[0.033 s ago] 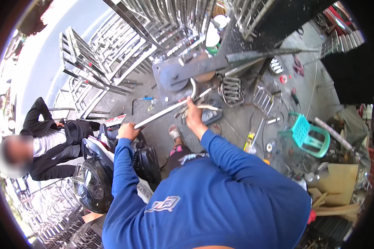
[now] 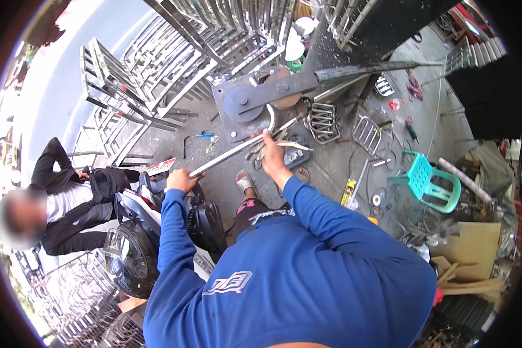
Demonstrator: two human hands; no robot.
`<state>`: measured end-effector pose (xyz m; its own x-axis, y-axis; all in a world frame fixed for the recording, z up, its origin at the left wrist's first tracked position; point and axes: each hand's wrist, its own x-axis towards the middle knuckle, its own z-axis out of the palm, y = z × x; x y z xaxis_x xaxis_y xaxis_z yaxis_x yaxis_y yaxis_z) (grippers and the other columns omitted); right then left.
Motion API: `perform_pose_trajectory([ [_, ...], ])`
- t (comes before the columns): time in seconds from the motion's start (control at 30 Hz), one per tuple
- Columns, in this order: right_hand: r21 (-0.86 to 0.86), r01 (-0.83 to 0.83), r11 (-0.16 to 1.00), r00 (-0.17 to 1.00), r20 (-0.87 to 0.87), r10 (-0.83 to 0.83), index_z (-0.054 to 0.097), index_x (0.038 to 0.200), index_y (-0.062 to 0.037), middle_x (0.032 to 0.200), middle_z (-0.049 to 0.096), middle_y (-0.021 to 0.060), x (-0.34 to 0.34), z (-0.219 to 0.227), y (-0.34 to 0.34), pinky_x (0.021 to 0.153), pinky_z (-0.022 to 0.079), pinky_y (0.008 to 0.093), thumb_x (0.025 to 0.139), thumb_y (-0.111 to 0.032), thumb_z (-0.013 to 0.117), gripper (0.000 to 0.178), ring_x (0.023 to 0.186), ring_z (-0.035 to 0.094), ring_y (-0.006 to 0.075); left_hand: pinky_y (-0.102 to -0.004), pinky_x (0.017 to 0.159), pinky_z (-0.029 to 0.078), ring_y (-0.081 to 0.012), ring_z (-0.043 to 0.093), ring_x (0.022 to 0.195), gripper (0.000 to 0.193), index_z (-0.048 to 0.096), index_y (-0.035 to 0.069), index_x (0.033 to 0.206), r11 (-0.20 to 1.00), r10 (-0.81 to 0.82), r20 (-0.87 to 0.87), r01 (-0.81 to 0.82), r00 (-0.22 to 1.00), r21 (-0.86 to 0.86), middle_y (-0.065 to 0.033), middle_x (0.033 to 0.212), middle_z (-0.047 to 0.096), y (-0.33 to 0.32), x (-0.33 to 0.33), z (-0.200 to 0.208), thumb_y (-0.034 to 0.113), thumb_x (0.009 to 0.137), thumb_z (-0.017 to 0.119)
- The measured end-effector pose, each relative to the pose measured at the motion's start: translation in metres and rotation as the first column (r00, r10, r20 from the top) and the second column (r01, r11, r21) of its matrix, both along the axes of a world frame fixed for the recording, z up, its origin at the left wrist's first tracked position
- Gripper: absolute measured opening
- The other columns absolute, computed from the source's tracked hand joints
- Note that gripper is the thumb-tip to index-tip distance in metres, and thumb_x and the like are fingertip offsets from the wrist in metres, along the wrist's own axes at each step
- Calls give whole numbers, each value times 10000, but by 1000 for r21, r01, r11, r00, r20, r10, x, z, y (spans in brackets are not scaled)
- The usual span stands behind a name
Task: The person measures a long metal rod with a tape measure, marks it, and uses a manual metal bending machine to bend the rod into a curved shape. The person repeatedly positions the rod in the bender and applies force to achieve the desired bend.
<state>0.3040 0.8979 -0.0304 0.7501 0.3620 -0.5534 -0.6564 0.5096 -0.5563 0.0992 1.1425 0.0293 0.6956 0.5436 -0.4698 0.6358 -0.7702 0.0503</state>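
Note:
A straight, shiny metal tube slants from near my body up to the right. My left hand is closed around its lower end. Further up, my right hand is closed on the tube near its upper end. Just beyond lies a steel tube bender with two round dies and a long lever arm reaching right. A curved bright piece sits against the near die; whether it joins the tube I cannot tell. Pale strips show beside my right hand.
A person sits at the left by a motorbike with a black helmet. Stacked metal frames stand far left. To the right are small metal racks, a turquoise plastic chair and boards. Loose tools litter the floor.
The view has shifted slightly. My right hand sits a little higher in the picture, and both hands keep their hold on the tube.

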Motion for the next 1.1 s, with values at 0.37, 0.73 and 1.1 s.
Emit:
perform_pose_trajectory([
  [0.37,554,-179,813,959,-86,269,620,1007,13,1010,677,161,-120,26,35,1031,500,445,989,-216,608,231,1056,659,302,-484,782,581,-382,734,838,334,782,104,880,986,35,246,-74,969,149,-201,855,740,-84,-28,17,409,802,671],
  [0.73,640,-160,752,973,-24,228,566,916,-15,888,624,138,-118,23,31,941,531,446,1000,-178,579,184,902,636,277,-475,837,579,-385,733,900,365,791,84,946,906,88,345,-219,934,362,-212,952,747,-120,-29,30,393,790,678],
  [1.1,672,-242,700,961,69,267,566,911,-28,856,621,131,-113,15,18,915,535,444,986,-180,583,170,857,645,266,-466,858,570,-370,725,937,351,796,125,995,853,111,406,-297,907,429,-186,993,750,-150,-33,22,384,798,665],
])
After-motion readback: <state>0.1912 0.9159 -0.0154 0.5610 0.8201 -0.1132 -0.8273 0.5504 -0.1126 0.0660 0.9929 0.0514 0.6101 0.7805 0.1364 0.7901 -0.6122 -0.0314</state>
